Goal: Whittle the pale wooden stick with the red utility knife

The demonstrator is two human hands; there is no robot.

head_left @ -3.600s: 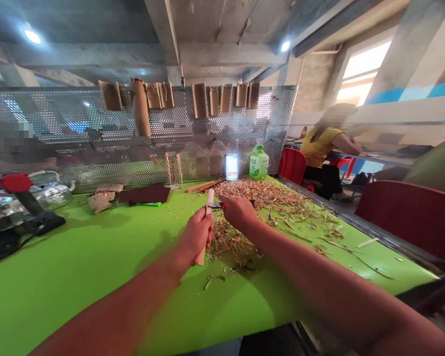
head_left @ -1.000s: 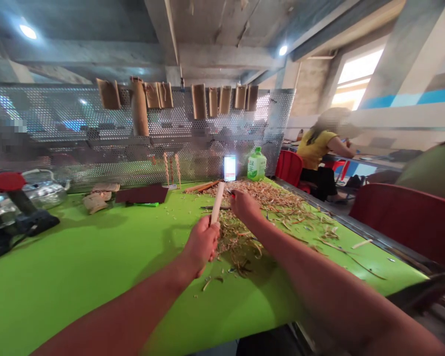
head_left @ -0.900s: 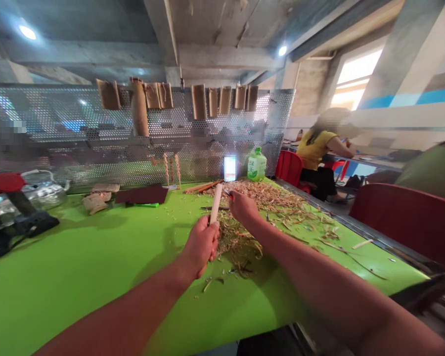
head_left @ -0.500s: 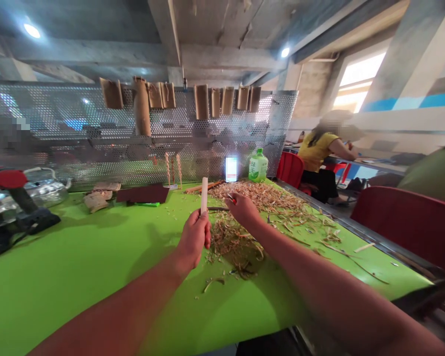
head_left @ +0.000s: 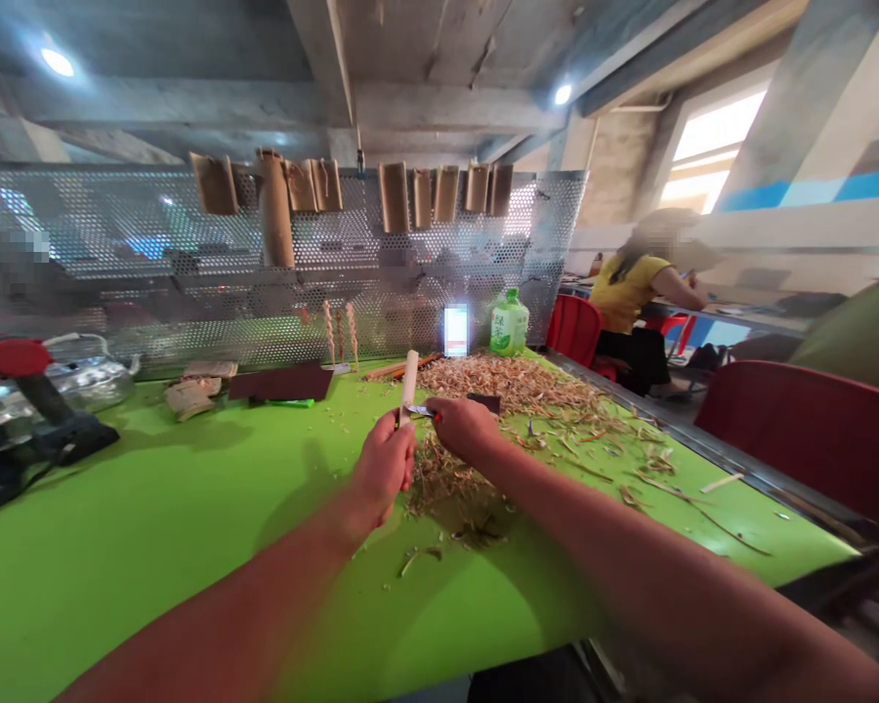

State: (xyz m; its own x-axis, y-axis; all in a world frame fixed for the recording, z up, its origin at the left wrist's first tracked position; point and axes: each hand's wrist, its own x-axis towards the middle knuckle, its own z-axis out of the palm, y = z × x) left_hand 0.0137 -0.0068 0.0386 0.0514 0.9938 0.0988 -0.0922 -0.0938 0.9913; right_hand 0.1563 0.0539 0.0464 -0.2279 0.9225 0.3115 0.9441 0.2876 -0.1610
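Observation:
My left hand (head_left: 383,467) is closed round the lower end of a pale wooden stick (head_left: 408,378), which stands nearly upright above the fist. My right hand (head_left: 463,427) grips a small knife (head_left: 423,411) with a red and dark handle, its blade laid sideways against the stick just above my left fingers. Both hands hover over a heap of wood shavings (head_left: 517,391) on the green table (head_left: 153,527).
A lit phone (head_left: 456,329) and a green drink bottle (head_left: 510,323) stand by the perforated metal screen (head_left: 117,264). Dark sandpaper (head_left: 284,382), wooden rods and a red-capped tool (head_left: 33,391) lie further left. Red chairs (head_left: 813,430) and a seated person in yellow (head_left: 630,293) are at the right.
My right hand has come back from the shavings to the stick, and the knife blade now rests against it. My left hand has kept the stick upright at nearly the same spot.

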